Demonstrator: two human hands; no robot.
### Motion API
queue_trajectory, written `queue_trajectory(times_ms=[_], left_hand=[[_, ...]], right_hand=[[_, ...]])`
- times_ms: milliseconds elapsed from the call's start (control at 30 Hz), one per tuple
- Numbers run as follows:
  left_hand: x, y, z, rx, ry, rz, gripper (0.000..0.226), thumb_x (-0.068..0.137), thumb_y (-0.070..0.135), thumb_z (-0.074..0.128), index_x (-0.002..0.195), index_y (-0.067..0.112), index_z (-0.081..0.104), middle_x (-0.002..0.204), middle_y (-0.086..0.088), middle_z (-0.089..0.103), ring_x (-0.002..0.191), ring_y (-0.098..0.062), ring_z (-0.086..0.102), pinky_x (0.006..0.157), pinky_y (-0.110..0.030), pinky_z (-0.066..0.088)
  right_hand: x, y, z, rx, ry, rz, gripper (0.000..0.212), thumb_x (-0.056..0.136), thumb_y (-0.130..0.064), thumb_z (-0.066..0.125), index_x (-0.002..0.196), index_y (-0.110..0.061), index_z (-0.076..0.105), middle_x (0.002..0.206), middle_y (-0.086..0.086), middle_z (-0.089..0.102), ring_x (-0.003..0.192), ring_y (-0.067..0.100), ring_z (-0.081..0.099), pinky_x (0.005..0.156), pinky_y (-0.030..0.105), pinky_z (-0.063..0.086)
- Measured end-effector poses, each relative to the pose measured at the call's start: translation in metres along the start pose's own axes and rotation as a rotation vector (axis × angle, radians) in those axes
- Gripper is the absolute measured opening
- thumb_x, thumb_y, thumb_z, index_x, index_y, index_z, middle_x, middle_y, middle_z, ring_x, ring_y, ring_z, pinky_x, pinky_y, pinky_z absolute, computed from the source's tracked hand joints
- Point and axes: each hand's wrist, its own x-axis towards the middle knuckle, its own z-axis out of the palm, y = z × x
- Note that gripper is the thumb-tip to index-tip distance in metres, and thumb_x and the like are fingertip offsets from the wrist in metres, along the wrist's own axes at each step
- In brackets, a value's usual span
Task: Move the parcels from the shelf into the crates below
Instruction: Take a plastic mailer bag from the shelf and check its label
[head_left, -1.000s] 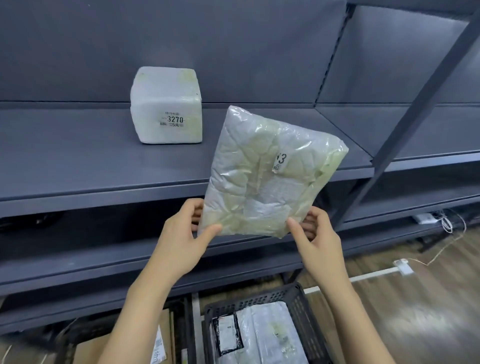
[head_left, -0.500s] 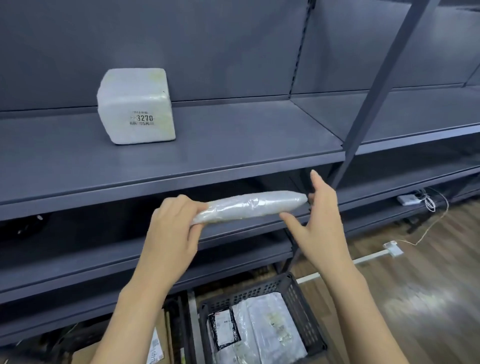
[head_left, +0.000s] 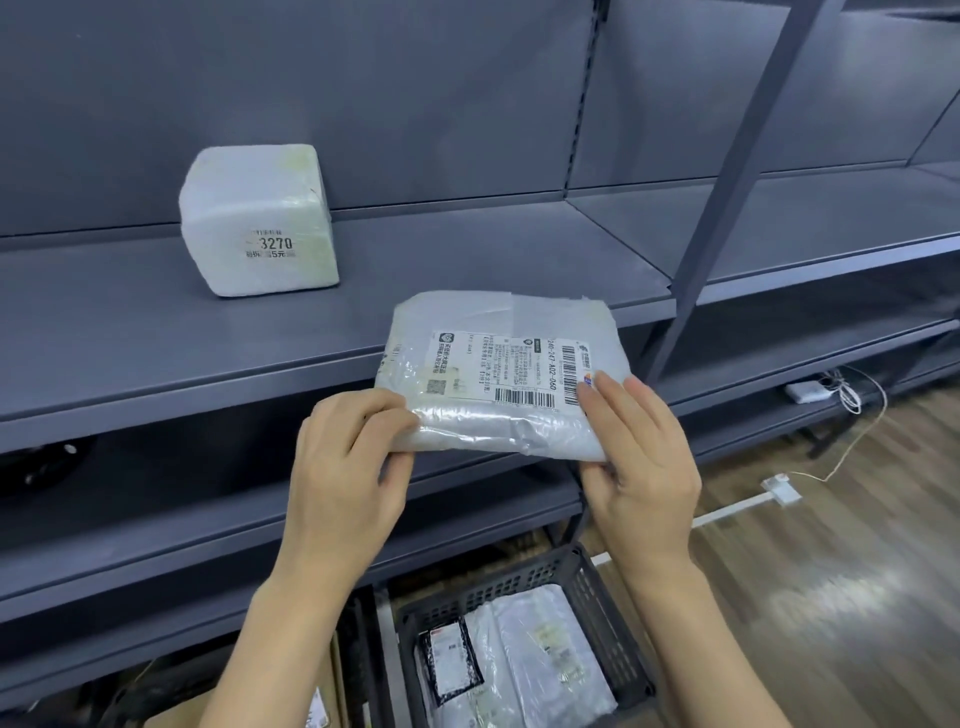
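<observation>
While the flat plastic-wrapped parcel (head_left: 498, 374) hangs in the air in front of the grey shelf (head_left: 467, 270), both hands hold it by its near edge, label side up. The left hand (head_left: 348, 467) grips the near left corner, fingers curled over the top and thumb underneath. The right hand (head_left: 639, 457) holds the near right corner, with fingers laid fairly straight across the top beside the barcodes and the thumb tucked under the edge, so the wrap is pinched between them. A printed shipping label (head_left: 504, 371) covers most of the upper face. Farther back on the shelf, well apart from the held one, a blocky white parcel (head_left: 260, 221) marked 3270 stands by the back panel. Below the hands, on the floor, a dark perforated crate (head_left: 608, 613) holds more wrapped parcels (head_left: 530, 660). Left of it a cardboard box (head_left: 322, 717) shows partly. A white cable (head_left: 831, 457) trails over the wooden floor (head_left: 831, 597) at right.
</observation>
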Motion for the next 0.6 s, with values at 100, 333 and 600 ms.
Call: queue_trajectory(times_ms=[100,333,600], left_hand=[[0.0,0.001,0.002,0.01,0.001,-0.001,0.031,0.075,0.002,0.062,0.102,0.015,0.054,0.108,0.0,0.052,0.096,-0.023,0.051,0.086,-0.027,0.037],[-0.001,0.005,0.003,0.031,-0.007,0.002,0.036,0.075,0.002,0.062,0.107,0.015,0.054,0.109,-0.001,0.052,0.096,-0.025,0.053,0.085,-0.028,0.036],[-0.005,-0.008,-0.008,0.051,-0.145,-0.29,0.081,0.062,-0.002,0.082,0.13,0.016,0.042,0.132,-0.011,0.049,0.12,-0.024,0.043,0.099,-0.034,0.028]], right_hand=[[0.001,0.0,-0.002,-0.007,0.026,-0.013,0.042,0.074,0.012,0.058,0.111,-0.005,0.069,0.117,0.009,0.066,0.115,0.03,0.054,0.107,0.03,0.038],[0.0,0.001,-0.004,0.005,0.042,-0.007,0.042,0.073,0.013,0.06,0.109,-0.005,0.07,0.115,0.009,0.067,0.113,0.03,0.055,0.106,0.032,0.04],[0.003,0.028,-0.016,0.246,-0.255,0.083,0.04,0.081,-0.014,0.06,0.12,-0.023,0.061,0.128,-0.013,0.056,0.109,0.015,0.042,0.097,0.029,0.036]])
